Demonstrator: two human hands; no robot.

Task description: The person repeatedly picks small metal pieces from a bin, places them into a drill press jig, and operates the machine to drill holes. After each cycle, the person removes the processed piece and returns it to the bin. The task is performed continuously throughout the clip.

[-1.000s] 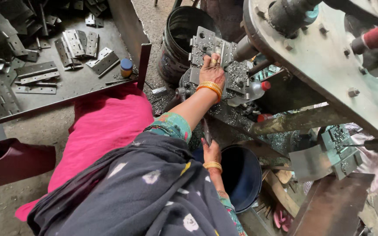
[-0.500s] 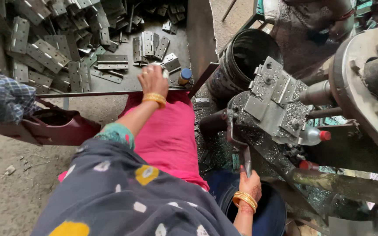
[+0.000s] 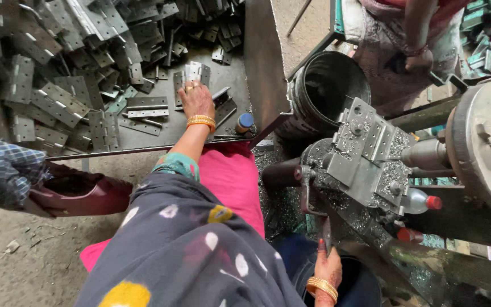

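The fingers [image 3: 191, 90] of the left hand [image 3: 197, 101] were spread flat and laid on a small stack of bright metal hinge plates [image 3: 195, 73] at the near edge of the tray [image 3: 262, 85]; nothing was seen to be gripped, though whether a plate was pinched beneath the palm could not be told. A ring was worn on one finger and gold bangles [image 3: 201, 121] at the wrist. Around the hand a dark hinge [image 3: 146, 103] lay flat just to its left, and a great heap of loose hinges [image 3: 75, 51] was piled further off across the tray. A small blue-capped bottle [image 3: 245, 122] stood just beside the wrist, on its right.

The fingers [image 3: 323, 253] of the right hand [image 3: 328, 266] were closed around the lower end of a thin metal lever [image 3: 313, 213], which rose to a grey machine fixture [image 3: 365, 156] strewn with metal shavings. A hinge plate [image 3: 381, 141] was seated on the fixture's face, well apart from both hands. A dark round bucket [image 3: 325, 91] stood behind the fixture, and two red-capped bottles [image 3: 419, 202] lay at its right. A pink cushion [image 3: 231, 179] lay between the tray and the machine.
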